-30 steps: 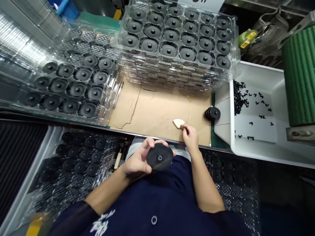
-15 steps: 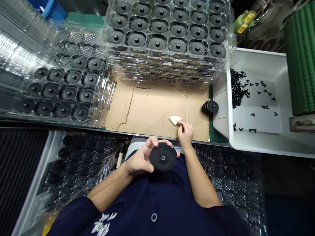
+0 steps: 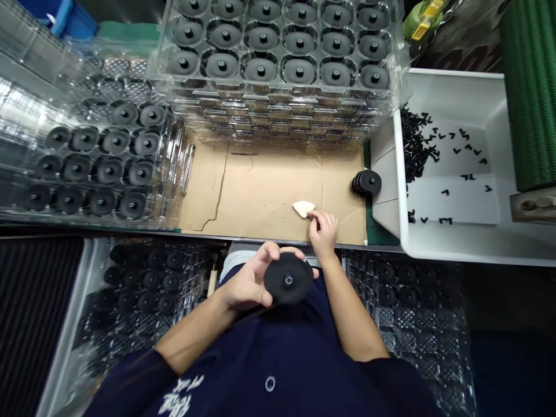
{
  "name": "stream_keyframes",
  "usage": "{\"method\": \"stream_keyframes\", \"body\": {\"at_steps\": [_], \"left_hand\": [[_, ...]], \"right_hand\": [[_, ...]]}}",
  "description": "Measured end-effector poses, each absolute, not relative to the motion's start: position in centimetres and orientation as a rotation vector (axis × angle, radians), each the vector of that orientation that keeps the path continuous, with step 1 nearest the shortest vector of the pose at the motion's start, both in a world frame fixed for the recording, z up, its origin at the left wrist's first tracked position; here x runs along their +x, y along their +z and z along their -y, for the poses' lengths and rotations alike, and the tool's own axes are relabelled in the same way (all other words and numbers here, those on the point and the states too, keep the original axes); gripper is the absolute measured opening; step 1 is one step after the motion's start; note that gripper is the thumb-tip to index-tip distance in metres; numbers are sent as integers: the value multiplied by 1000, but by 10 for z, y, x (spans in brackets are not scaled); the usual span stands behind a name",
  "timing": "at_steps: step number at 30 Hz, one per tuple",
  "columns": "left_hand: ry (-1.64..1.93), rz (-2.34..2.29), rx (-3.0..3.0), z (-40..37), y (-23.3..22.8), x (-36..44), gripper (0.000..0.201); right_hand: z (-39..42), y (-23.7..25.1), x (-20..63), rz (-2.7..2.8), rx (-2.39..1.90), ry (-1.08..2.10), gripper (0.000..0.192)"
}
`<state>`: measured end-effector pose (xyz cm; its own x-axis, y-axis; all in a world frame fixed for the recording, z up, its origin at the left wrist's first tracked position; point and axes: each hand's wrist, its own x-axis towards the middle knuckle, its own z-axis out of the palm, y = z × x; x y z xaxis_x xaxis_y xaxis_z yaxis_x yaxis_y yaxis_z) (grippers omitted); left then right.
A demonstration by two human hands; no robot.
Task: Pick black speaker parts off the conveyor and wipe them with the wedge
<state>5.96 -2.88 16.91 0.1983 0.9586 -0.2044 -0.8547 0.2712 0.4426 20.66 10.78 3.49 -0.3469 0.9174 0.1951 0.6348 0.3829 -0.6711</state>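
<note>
My left hand (image 3: 245, 281) holds a round black disc (image 3: 287, 280) with a small centre hole, close to my body at the bench's near edge. My right hand (image 3: 324, 230) rests on the brown cardboard sheet (image 3: 260, 191), its fingertips touching a small cream wedge-shaped piece (image 3: 303, 208). A short stack of black discs (image 3: 366, 183) lies on its side at the cardboard's right edge.
Stacked clear trays of black discs (image 3: 278, 58) stand at the back, and another tray of black discs (image 3: 93, 168) sits on the left. A white bin (image 3: 452, 174) with small black parts sits on the right. Lower trays (image 3: 143, 284) flank my body. A green roll (image 3: 530, 92) stands far right.
The view has shifted, so everything sits lower-left in frame. My right hand has stayed at the cream piece with fingers curling onto it. The disc remains in my left hand.
</note>
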Motion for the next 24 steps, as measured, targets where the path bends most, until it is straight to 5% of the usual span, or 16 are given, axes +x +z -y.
{"method": "stream_keyframes", "body": {"at_steps": [24], "left_hand": [[1284, -426, 245, 26, 167, 57, 47]], "right_hand": [[-107, 36, 206, 2095, -1340, 630, 25]]}}
